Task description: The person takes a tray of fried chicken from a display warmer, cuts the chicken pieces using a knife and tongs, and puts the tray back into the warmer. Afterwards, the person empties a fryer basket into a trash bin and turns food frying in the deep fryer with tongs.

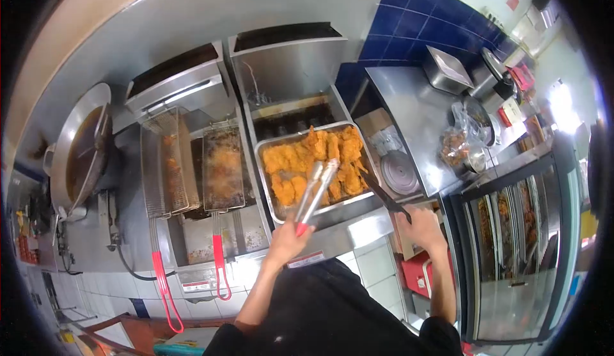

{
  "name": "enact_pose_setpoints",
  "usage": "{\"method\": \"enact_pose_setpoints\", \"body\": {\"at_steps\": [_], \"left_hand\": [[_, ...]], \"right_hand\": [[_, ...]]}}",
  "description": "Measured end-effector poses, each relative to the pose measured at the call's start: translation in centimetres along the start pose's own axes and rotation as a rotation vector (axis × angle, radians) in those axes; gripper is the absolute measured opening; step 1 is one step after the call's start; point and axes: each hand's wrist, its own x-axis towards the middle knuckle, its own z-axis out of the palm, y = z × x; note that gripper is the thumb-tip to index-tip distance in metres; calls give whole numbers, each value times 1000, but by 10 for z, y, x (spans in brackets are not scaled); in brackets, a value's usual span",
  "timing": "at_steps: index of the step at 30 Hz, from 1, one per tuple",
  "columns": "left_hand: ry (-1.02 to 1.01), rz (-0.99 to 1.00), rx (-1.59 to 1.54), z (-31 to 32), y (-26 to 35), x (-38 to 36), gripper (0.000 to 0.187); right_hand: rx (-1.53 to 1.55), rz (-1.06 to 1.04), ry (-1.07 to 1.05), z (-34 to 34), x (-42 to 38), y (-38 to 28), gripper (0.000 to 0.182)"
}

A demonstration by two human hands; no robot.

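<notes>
My left hand (289, 243) is closed around metal tongs (312, 196) with a red grip. The tongs' tips reach over the fried chicken pieces (286, 158) heaped in a metal tray (320, 213). In my right hand (422, 229) is a long black utensil (384, 197), angled toward the tray's right side with its far end among the chicken; its exact kind does not show. The tray rests over the right-hand fryer (291, 67), right in front of me.
Left of the tray, two fryer baskets (169, 164) with red handles hold food, one in bubbling oil. A large pan of oil (83, 145) stands far left. To the right are a steel counter (409, 110) with bagged food (455, 145), and a glass display cabinet (511, 241).
</notes>
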Motion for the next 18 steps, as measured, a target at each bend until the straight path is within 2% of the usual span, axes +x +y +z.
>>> {"method": "enact_pose_setpoints", "body": {"at_steps": [3,7,12,14,16,18], "left_hand": [[-18,29,11,-11,-31,-19,54],[-3,4,51,-26,-54,-28,56],[17,-30,103,-31,-61,-39,55],[53,-35,128,-24,-66,-40,56],[62,-42,129,-15,-62,-41,56],[70,-51,135,-8,-49,-43,56]], "right_hand": [[-92,-49,-93,-16,6,-6,27],[-174,-74,-86,-33,18,-13,28],[-197,-118,-163,-48,47,-1,31],[-172,-187,-320,-34,68,12,32],[-197,-235,-305,-32,84,20,34],[-160,-240,-422,-39,90,19,35]]}}
